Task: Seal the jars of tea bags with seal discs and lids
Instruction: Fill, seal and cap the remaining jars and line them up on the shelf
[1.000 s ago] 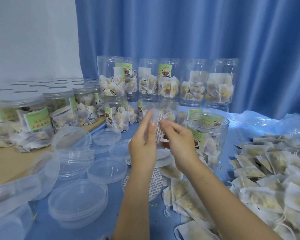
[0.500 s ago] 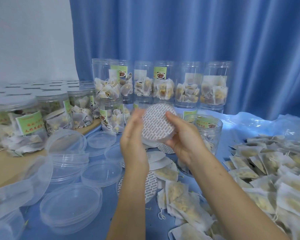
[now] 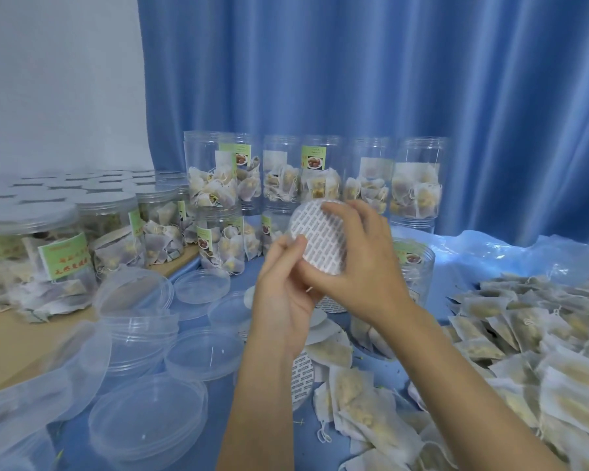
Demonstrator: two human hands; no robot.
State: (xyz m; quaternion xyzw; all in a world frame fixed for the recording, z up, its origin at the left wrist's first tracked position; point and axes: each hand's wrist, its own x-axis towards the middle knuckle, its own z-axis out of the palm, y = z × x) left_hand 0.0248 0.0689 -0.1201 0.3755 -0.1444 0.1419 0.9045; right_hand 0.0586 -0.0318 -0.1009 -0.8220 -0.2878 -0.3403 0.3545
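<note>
The seal disc (image 3: 320,237), white with a printed pattern of small bars, is held up in the air in front of the person, tilted so its patterned face shows. Both hands grasp it: the left hand (image 3: 283,294) pinches its lower left edge with the thumb on the face, and the right hand (image 3: 361,263) curls fingers over its top and right edge. Just behind the right hand stands an open jar (image 3: 419,266) with a green label and tea bags inside. Below the hands more seal discs (image 3: 300,379) lie on the blue tabletop (image 3: 218,443) among loose tea bags (image 3: 371,413). To the left lie clear lids (image 3: 147,419). Further back stands a row of open filled jars (image 3: 313,178), and at far left lidded jars (image 3: 109,229). A heap of tea bags (image 3: 531,334) covers the right side.
</note>
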